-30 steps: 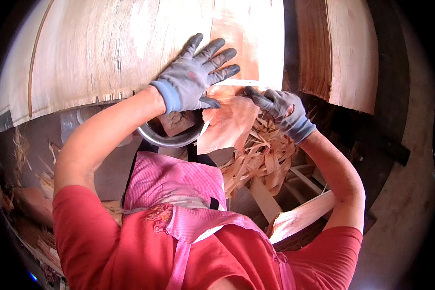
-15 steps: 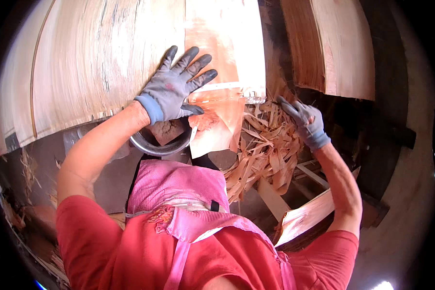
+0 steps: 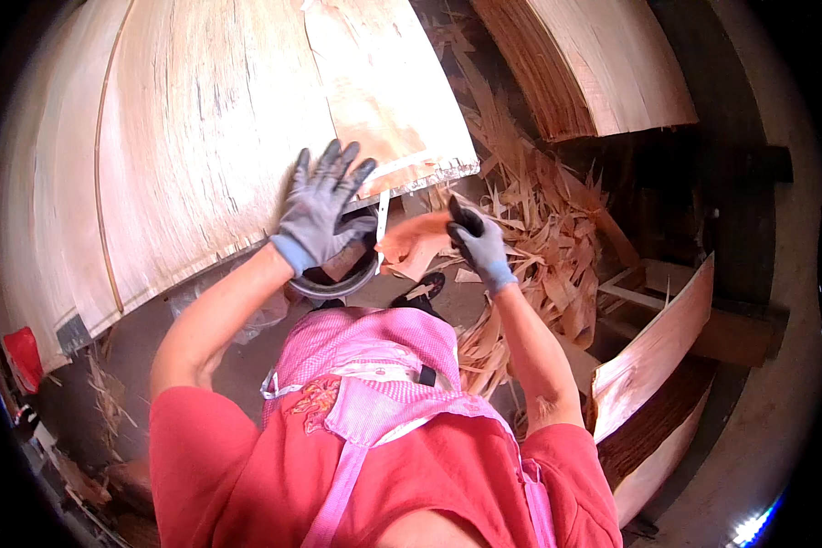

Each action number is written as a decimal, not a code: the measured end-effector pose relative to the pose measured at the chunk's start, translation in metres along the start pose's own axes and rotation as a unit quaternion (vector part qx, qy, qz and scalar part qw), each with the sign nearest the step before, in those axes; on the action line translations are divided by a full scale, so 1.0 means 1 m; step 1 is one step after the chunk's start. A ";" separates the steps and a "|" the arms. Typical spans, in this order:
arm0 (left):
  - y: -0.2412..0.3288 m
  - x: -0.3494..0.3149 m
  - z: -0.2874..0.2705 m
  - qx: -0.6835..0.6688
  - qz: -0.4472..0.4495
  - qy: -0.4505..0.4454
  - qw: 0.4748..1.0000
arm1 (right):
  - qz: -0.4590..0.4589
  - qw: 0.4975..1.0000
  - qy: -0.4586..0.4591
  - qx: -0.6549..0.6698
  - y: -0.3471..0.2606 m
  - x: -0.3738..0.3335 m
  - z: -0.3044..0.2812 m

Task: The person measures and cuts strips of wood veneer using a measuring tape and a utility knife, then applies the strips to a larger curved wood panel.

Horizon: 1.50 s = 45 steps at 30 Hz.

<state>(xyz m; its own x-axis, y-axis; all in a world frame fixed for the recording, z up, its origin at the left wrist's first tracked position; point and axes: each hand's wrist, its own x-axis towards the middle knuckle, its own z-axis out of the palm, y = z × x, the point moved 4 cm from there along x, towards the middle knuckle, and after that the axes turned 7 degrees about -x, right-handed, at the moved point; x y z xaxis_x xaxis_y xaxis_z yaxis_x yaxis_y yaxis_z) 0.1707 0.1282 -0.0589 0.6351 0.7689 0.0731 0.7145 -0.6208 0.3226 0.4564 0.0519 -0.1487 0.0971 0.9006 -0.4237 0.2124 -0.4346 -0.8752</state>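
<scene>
My left hand (image 3: 318,205), in a grey glove with dark fingertips, rests flat with fingers spread on the front edge of a stack of pale wood veneer sheets (image 3: 210,119). Just right of it lies a narrower veneer sheet (image 3: 374,114) with a white strip across its near end. My right hand (image 3: 481,242), gloved alike, is closed at the right end of a reddish veneer offcut (image 3: 413,239) below that edge. Something dark shows at its fingers; I cannot tell whether it is a tool or fingertips. A thin white strip (image 3: 383,217) hangs beside the offcut.
A round dark-rimmed container (image 3: 333,290) stands under the stack's edge, by my feet. Veneer scraps (image 3: 557,242) cover the floor to the right. Another veneer stack (image 3: 612,68) is at the far right, and a board (image 3: 653,342) leans nearer.
My right hand has come left from above the scraps and taken hold of the offcut, which now hangs below the edge. My left hand stays on the sheets; the view has shifted.
</scene>
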 end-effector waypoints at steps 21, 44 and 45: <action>-0.030 -0.025 -0.003 0.027 -0.042 0.019 0.999 | -0.268 0.827 0.217 -0.444 -0.088 -0.039 0.002; -0.017 -0.003 0.003 0.034 0.003 0.067 0.997 | -0.311 0.821 0.141 -0.457 -0.103 -0.023 0.042; -0.016 0.000 0.004 0.036 0.003 0.065 0.997 | -0.308 0.825 0.145 -0.451 -0.106 -0.022 0.041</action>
<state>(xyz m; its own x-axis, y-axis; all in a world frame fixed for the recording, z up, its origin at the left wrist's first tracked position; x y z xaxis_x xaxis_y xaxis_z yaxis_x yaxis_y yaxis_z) 0.1603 0.1377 -0.0680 0.5996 0.7754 0.1981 0.7328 -0.6314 0.2535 0.3917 0.0782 -0.0566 -0.0990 0.9695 0.2242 0.9330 0.1688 -0.3178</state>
